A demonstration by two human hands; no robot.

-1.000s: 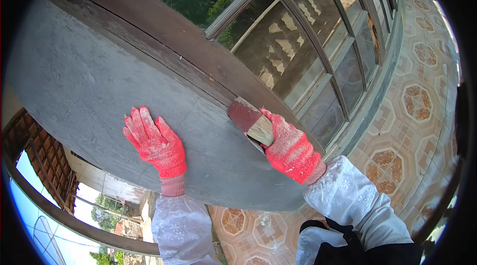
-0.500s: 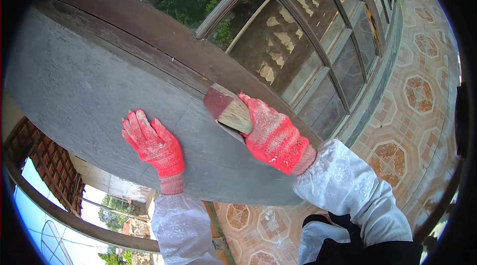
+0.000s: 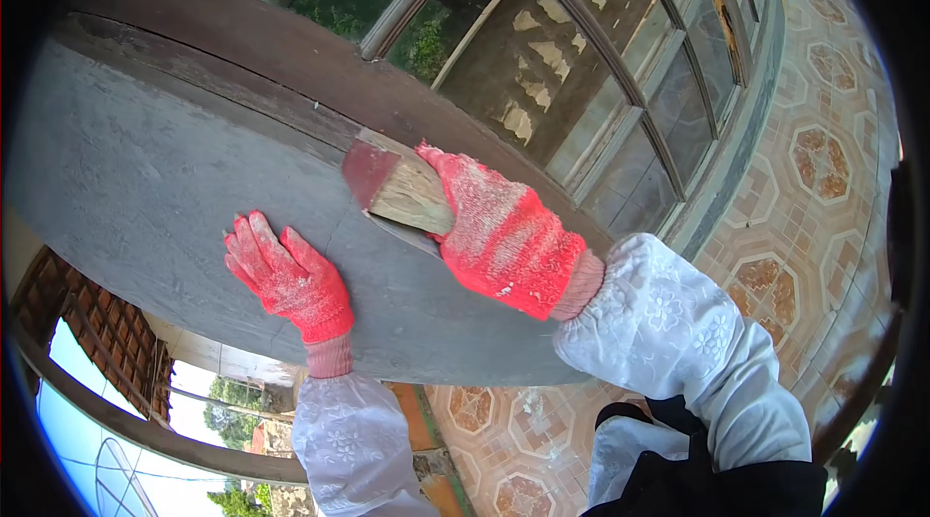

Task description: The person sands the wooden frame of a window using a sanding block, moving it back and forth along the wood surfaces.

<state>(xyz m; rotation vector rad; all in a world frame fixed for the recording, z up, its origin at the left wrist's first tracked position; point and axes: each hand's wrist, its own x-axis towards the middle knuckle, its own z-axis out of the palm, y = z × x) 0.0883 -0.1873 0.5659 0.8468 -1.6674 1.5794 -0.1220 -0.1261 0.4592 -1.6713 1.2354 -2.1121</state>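
Note:
My right hand (image 3: 509, 231), in a dusty pinkish-red glove, grips a sanding block (image 3: 412, 195). The block has a dark red end, a pale, worn, wood-like face and a thin sheet along its lower edge. It lies against the upper part of a smooth grey wall (image 3: 184, 178), just below the brown window frame. To the left, my left hand (image 3: 291, 280), gloved alike, rests flat on the same wall with its fingers stretched out, holding nothing. White powder marks both gloves. My right palm hides part of the block.
Above the wall runs a brown wooden sill (image 3: 320, 95) with window panes (image 3: 523, 62) that reflect trees and ground. Patterned tiles (image 3: 819, 158) cover the floor at right and below. A curved rail (image 3: 165, 435) and tiled roof (image 3: 111, 343) show at lower left.
My right hand has slid left along the wall with the sanding block. My left hand stays flat on the wall. The whole view has shifted slightly.

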